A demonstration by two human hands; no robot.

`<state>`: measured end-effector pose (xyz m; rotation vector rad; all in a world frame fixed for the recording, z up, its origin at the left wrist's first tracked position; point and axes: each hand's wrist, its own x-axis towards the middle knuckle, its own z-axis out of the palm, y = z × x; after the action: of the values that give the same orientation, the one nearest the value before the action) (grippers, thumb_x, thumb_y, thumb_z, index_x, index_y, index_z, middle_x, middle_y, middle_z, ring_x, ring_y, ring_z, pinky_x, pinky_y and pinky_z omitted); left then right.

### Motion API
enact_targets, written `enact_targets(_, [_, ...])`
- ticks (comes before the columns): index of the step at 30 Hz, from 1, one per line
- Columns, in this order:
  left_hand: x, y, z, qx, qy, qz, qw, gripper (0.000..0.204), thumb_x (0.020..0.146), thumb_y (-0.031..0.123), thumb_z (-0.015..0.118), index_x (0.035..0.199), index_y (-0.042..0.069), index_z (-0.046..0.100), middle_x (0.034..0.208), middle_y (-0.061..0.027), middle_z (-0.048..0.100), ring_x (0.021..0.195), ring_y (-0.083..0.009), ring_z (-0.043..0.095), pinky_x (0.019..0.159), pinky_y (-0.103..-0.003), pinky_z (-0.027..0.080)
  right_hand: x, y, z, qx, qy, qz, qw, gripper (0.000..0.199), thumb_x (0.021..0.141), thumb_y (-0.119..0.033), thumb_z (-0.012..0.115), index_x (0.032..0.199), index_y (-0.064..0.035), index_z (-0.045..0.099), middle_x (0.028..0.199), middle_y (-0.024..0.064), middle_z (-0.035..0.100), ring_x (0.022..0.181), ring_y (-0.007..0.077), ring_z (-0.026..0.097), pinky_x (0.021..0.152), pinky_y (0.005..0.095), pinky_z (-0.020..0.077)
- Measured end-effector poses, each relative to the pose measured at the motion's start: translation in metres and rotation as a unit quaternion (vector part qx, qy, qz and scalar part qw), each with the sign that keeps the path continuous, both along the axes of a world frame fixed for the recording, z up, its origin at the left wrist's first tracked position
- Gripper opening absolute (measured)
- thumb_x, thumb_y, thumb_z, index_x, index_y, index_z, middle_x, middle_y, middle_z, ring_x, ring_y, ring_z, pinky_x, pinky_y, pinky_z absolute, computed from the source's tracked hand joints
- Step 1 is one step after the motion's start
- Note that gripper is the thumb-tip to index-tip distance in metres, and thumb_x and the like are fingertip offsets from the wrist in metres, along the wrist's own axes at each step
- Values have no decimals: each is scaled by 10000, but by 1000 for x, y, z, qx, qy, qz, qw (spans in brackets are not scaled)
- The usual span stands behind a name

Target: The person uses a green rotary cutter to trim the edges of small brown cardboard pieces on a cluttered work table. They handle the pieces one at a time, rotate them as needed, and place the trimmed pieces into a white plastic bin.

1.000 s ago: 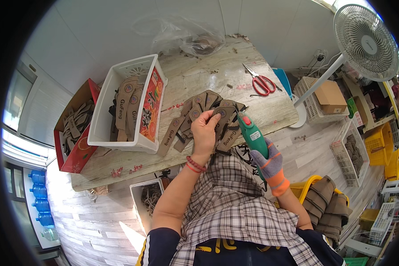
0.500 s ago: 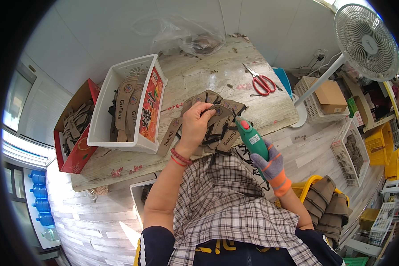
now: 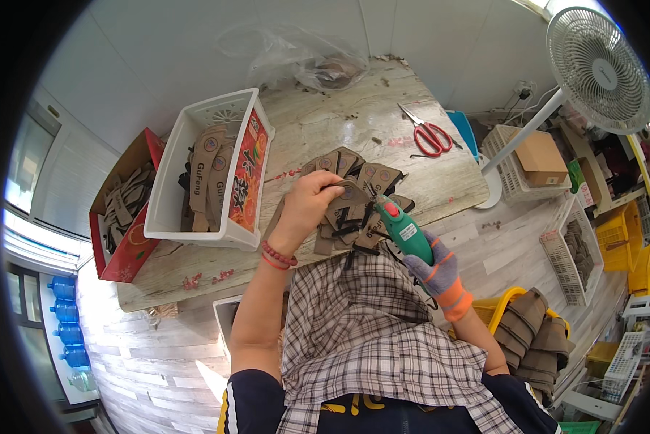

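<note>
Bare, with a red beaded bracelet at the wrist, my left hand [image 3: 305,211] pinches the end of a brown fabric tab [image 3: 351,194] with dark printing. In my right hand [image 3: 439,273], which wears a grey and orange glove, is a green handheld electric tool [image 3: 406,233] with a red button. The tool's front end is close to the tabs, and whether it touches one cannot be made out. Under and around the held tab lies a loose pile of similar brown tabs [image 3: 374,177] with black ends, near the table's front edge.
Red-handled scissors [image 3: 432,139] lie on the table [image 3: 441,181] beyond the tool. On the left stand a white plastic basket [image 3: 187,236] and a red box [image 3: 122,266], both holding tabs. A white fan [image 3: 601,76] rises at right. Brown fabric pieces [image 3: 535,333] fill a yellow basket beside me.
My left hand has shifted slightly left and down, still pinching a tab. The green tool has moved a little to the left and down, its front end now lower beside the pile.
</note>
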<state>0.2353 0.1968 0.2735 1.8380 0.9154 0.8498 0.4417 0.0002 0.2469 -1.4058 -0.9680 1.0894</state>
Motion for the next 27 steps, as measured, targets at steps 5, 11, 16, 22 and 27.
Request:
enact_targets(5, [-26,6,-23,77,134,167,974,207,824,134,635,960,-21,655,895,-104,605,877,-243,569,771,-332,451,5,-4,-10,-15,4,-33,999,553,812,-185,737,1254,34,488,993,68,633,836,87,574,727,224,490])
enact_targets(11, [13,30,-55,263,287,249,887,268,767,226,707,935,21,670,953,-102,548,985,-285,497,859,-413,388,2,-3,-22,-20,-30,-45,998,540,808,-197,743,1237,28,506,967,67,638,837,81,572,727,226,487])
enact_targets(16, [29,33,-69,234,186,301,906,349,731,304,736,950,43,663,973,-94,547,1022,-275,483,922,-405,340,1,1,-23,-25,-41,-51,998,534,806,-201,746,1225,33,512,963,75,641,811,79,576,694,225,488])
enact_targets(22, [21,-8,-64,284,338,298,847,427,759,237,721,1120,55,585,1119,-107,512,1130,-296,426,961,-464,294,-7,7,-23,-7,-21,-59,998,553,803,-225,751,1227,34,510,949,73,646,754,88,590,648,235,496])
enact_targets(27, [22,-17,-61,322,294,323,840,388,789,255,702,1112,73,590,1109,-89,501,1101,-284,433,938,-461,305,-11,10,-37,-23,-88,-44,995,559,806,-249,749,1240,8,506,904,68,649,724,95,592,623,233,493])
